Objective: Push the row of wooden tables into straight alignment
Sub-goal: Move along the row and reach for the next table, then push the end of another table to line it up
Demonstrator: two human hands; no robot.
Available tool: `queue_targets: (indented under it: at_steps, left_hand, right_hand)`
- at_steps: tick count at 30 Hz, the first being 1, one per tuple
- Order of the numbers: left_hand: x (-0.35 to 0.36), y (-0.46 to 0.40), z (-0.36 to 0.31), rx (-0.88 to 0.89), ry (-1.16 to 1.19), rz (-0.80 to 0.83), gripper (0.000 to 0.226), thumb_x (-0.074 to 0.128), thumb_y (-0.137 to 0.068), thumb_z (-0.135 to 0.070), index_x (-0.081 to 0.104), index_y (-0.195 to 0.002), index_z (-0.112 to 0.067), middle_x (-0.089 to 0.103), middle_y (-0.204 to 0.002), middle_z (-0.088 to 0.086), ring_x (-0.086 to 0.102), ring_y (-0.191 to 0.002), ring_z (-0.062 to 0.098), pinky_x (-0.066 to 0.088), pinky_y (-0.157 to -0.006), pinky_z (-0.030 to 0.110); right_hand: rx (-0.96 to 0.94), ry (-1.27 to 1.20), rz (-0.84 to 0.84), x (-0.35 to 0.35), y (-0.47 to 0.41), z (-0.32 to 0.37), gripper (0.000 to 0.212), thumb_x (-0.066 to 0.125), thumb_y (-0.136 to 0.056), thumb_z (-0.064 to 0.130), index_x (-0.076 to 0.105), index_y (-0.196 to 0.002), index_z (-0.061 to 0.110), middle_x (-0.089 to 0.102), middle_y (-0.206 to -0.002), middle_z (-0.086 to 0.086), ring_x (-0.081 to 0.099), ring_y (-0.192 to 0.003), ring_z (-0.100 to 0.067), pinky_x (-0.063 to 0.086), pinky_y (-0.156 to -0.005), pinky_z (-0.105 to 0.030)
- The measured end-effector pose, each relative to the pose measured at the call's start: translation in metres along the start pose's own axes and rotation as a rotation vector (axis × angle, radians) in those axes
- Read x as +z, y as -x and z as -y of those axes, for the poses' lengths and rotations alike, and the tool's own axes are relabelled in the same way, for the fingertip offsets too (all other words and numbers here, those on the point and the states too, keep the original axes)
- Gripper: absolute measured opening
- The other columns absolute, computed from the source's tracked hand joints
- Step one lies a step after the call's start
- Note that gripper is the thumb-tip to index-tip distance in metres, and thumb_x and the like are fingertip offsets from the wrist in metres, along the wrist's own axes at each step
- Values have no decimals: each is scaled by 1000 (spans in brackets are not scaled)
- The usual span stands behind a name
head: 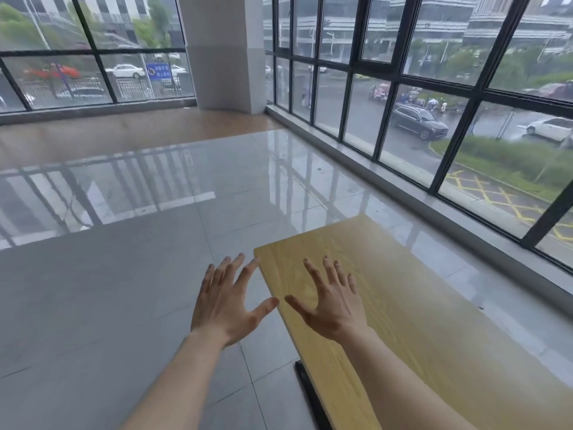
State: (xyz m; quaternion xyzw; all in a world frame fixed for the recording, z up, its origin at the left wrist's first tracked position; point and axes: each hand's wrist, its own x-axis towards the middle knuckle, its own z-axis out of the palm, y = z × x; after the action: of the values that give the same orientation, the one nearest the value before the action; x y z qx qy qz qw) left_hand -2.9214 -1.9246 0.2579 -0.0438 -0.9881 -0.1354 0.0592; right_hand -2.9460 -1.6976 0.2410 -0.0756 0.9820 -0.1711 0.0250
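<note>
One light wooden table [428, 321] fills the lower right, running from the near right corner toward the windows, its far end at mid-frame. Its black leg [310, 395] shows under the left edge. My left hand [228, 301] hovers with fingers spread just left of the table's left edge, over the floor, its fingertips near the table's far left corner. My right hand [331, 301] is spread above the tabletop near that same edge. Neither hand holds anything. Whether either palm touches the wood I cannot tell. No other table is in view.
Glossy grey floor tiles [130, 274] stretch to the left and ahead. A window wall with black frames [387, 119] and a low sill runs along the right, close to the table's long side. A white pillar [224, 51] stands at the far corner.
</note>
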Motion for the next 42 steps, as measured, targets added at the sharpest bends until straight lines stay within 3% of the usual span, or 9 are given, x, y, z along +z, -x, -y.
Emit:
queue_targets:
  at_steps: [12, 19, 27, 29, 35, 42]
  left_hand:
    - [33, -308, 179, 174, 48, 98, 93, 28, -84, -90, 1, -161, -45, 3, -173, -8, -6, -159, 18, -14, -126, 41]
    - [38, -483, 223, 368, 49, 172, 95, 25, -82, -92, 2, -161, -45, 5, -173, -7, -3, -159, 19, -8, -129, 44]
    - [96, -665, 176, 685, 56, 232, 94, 25, -81, -92, 0, -160, -48, 5, -173, -9, -6, -159, 16, -10, -129, 44]
    - [119, -731, 131, 835, 2, 333, 93, 24, -81, -93, 0, -159, -49, 3, -173, -10, -9, -159, 15, -11, -128, 43]
    - [142, -767, 83, 998, 51, 363, 96, 20, -77, -96, 3, -160, -49, 5, -173, -12, -5, -160, 15, -12, -128, 41]
    - [184, -784, -44, 1442, 103, 477, 96, 16, -76, -96, 1, -160, -50, 7, -172, -12, -3, -160, 14, -11, -129, 41]
  right_hand:
    - [229, 2, -28, 47, -301, 77, 96, 30, -85, 91, 0, -163, 45, -10, -175, -1, -14, -160, -24, -4, -129, -50]
    - [446, -41, -62, 44, -431, 88, 94, 27, -86, 90, -4, -163, 45, -13, -174, -2, -17, -159, -24, -6, -129, -51]
    - [720, -95, -172, 55, -542, 22, 93, 27, -88, 89, -8, -162, 45, -16, -174, -1, -20, -158, -24, -9, -128, -49]
    - [927, -163, -244, 56, -569, -14, 93, 25, -88, 90, -9, -162, 45, -16, -174, 0, -20, -159, -24, -7, -128, -50]
    - [1081, -181, -309, 51, -559, -37, 95, 28, -86, 90, -4, -163, 43, -11, -175, -3, -14, -160, -27, -2, -129, -51]
    - [1501, -186, -481, 40, -509, -57, 94, 36, -88, 86, -1, -164, 42, -9, -175, -3, -7, -161, -26, 1, -129, -50]
